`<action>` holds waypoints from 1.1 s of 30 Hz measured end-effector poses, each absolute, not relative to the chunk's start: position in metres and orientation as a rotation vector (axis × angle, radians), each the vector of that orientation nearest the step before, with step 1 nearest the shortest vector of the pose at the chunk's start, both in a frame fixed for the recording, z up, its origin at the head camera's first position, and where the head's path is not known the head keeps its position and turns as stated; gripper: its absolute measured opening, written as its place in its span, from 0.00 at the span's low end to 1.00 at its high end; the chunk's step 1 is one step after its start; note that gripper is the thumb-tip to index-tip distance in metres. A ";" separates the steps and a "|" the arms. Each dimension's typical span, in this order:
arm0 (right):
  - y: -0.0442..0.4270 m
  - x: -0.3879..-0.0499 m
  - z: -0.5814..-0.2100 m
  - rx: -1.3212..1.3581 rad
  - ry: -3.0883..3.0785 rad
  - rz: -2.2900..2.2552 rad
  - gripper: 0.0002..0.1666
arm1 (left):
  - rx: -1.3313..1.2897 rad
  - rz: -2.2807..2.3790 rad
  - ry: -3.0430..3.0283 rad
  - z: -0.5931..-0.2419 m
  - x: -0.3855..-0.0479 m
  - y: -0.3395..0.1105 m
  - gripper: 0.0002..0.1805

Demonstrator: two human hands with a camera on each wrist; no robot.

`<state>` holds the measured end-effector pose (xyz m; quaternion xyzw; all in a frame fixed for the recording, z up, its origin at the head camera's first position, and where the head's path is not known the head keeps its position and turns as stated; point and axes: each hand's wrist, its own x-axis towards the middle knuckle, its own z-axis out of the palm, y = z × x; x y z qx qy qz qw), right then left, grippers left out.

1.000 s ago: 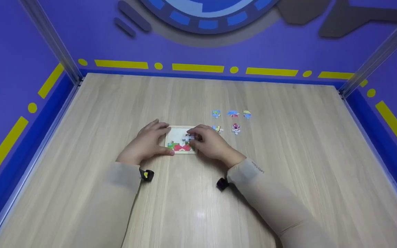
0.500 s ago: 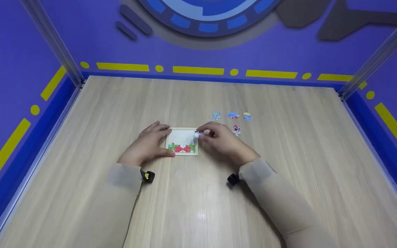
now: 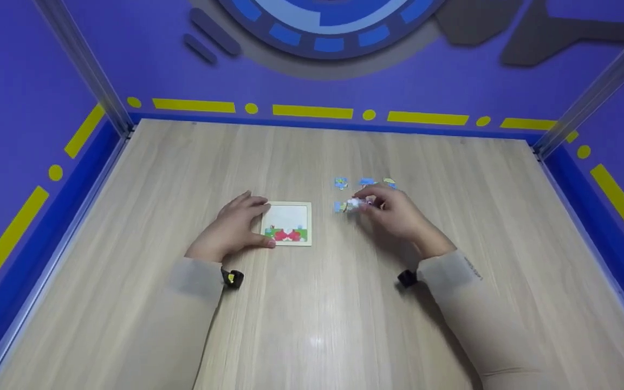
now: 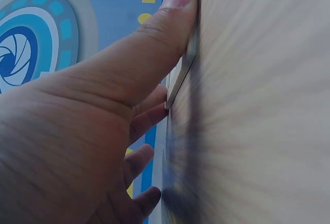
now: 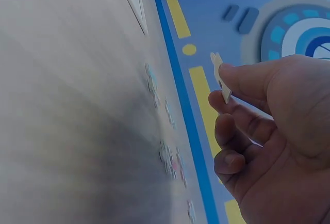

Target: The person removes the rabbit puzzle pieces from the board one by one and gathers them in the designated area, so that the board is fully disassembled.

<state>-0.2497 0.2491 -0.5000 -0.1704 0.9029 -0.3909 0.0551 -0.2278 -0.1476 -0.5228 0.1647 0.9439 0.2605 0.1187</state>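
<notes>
A square wooden puzzle frame (image 3: 310, 225) lies on the table with a white inner base; red and green assembled pieces (image 3: 287, 234) fill its front strip. My left hand (image 3: 233, 225) holds the frame's left side, thumb on the near corner and fingers at the far corner. In the left wrist view the thumb (image 4: 154, 43) rests along the frame's edge. Right of the frame, my right hand (image 3: 396, 211) pinches a jigsaw piece (image 5: 220, 77) between thumb and fingers, above the table. Its printed face is turned away in the right wrist view.
Loose jigsaw pieces lie by the right hand: a blue one (image 3: 340, 183), another blue one (image 3: 366, 181), a yellow-and-blue one (image 3: 390, 181) and a blue-and-yellow one (image 3: 339, 207). The right hand partly covers some. Blue-purple walls (image 3: 312, 81) enclose the wooden table (image 3: 312, 325).
My right hand has lifted the jigsaw piece from the frame's right side and carried it right, over the loose pieces. The left hand stays on the frame.
</notes>
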 end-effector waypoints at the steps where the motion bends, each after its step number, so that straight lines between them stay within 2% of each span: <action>1: 0.253 -0.250 -0.500 -0.512 2.748 -1.184 0.16 | 0.479 0.768 2.757 -0.523 -0.228 -0.147 0.58; 18: 0.309 -0.256 -0.515 -0.288 2.774 -1.172 0.20 | 0.473 0.775 2.757 -0.524 -0.224 -0.147 0.57; 33: 0.326 -0.269 -0.534 -0.414 2.792 -1.044 0.19 | 0.481 0.787 2.754 -0.522 -0.227 -0.150 0.58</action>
